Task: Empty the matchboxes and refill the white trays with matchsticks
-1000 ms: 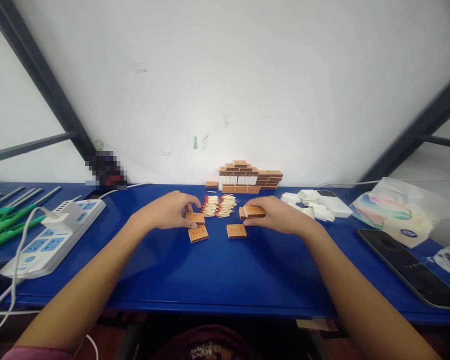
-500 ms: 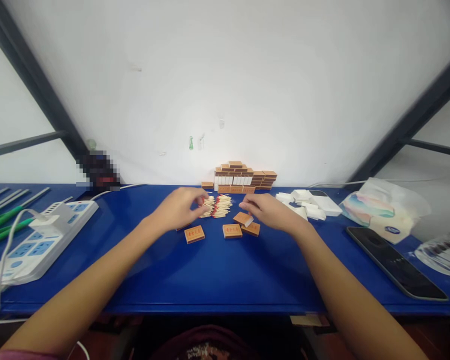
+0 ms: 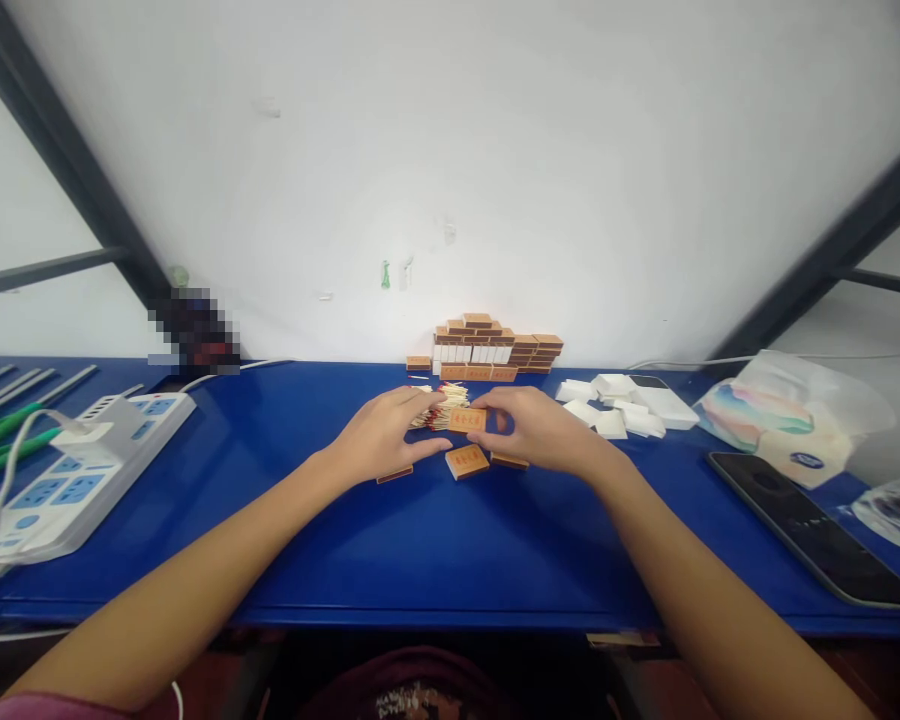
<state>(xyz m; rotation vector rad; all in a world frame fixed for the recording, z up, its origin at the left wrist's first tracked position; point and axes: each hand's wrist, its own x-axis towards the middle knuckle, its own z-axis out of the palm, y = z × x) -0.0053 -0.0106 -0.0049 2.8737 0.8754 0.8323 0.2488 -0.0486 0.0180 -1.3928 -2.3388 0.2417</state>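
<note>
In the head view, my right hand (image 3: 538,426) grips an orange matchbox (image 3: 468,420) by its right end between thumb and fingers. My left hand (image 3: 385,432) is just left of it, thumb and fingers apart, over the left part of the loose matches (image 3: 454,396). These red-tipped matches lie behind the held box, partly hidden by both hands. Below the held box, a second matchbox (image 3: 467,462) rests on the blue table (image 3: 420,560). Another matchbox (image 3: 511,462) shows partly beneath my right hand, and the edge of one more matchbox (image 3: 395,474) peeks out under my left.
Stacked matchboxes (image 3: 477,350) stand against the wall. White paper pieces (image 3: 611,405), a tissue pack (image 3: 784,420) and a phone (image 3: 814,530) lie on the right. On the left are a power strip (image 3: 82,480) and green-handled tools (image 3: 7,440).
My right hand has taken hold of a matchbox and raised it by the matches. My left hand has moved right, towards that box, with its thumb spread.
</note>
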